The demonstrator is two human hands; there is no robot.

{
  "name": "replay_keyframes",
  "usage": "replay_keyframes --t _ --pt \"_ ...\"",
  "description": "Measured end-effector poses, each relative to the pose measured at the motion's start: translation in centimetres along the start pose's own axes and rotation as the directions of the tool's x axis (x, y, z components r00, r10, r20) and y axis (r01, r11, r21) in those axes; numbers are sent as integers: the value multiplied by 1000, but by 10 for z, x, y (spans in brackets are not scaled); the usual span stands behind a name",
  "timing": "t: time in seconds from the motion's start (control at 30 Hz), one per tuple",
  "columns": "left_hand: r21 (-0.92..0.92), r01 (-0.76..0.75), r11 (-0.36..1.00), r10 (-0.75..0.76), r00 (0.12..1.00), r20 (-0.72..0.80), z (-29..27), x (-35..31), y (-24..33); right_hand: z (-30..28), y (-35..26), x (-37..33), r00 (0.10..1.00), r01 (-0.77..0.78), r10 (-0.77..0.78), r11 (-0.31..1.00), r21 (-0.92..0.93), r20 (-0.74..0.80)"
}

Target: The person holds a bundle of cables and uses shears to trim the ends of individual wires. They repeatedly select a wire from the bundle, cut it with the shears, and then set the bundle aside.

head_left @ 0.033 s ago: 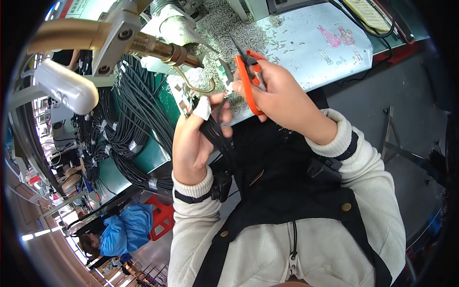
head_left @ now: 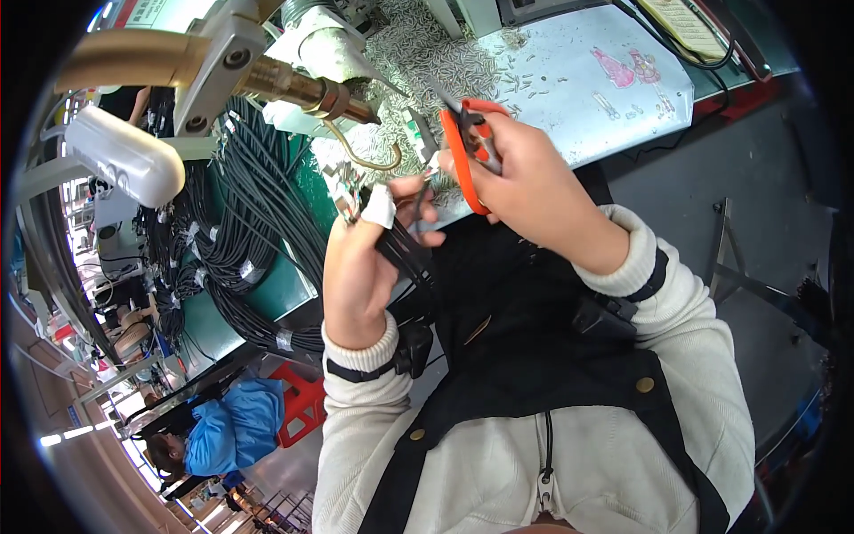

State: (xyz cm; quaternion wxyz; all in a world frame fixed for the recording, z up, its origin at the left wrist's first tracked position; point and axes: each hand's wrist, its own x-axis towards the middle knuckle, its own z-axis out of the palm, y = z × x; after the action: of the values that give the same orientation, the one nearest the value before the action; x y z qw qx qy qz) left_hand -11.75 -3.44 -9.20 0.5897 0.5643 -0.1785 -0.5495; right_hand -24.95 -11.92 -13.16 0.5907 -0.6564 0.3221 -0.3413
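Far left: one white lamp head, and below it black cable bundles stacked against the green table side, too many to count. One person in a blue coat sits lower left beside a red stool.

Left hand: fingers closed around one black cable, held upright in front of the chest. Index fingertip wrapped in white tape. Cable end is stripped: thin coloured wires fan out above the fist, count unclear. Cable body runs down from the fist over the black apron.

Above the hands: one brass-coloured machine nozzle with one bent metal hook hanging off it.

Right hand: fingers gripping one pair of orange-handled scissors, fingers through the loops. Blades point up-left, tip just beside the stripped wire end; can't tell if blades touch the wires.

Behind: pale table with a heap of small cut cable bits, uncountable, plus loose ones scattered right. One pink sticker on the table surface.
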Motion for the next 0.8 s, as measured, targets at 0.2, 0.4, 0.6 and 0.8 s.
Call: replay_keyframes --t 0.2,0.4,0.6,0.8 --pt "323 -275 905 249 961 122 -11 -20 -24 3 -13 -19 916 355 -399 856 -377 -43" --pt "225 -43 973 -14 969 245 -11 -28 -34 -3 -28 -24 947 -287 214 897 335 239" --pt "20 -69 997 61 965 253 -13 -31 -31 -9 0 -24 972 226 -222 974 -34 81" --pt "399 -341 851 307 940 149 2 -38 -38 -8 -9 -28 977 184 -199 968 170 76"
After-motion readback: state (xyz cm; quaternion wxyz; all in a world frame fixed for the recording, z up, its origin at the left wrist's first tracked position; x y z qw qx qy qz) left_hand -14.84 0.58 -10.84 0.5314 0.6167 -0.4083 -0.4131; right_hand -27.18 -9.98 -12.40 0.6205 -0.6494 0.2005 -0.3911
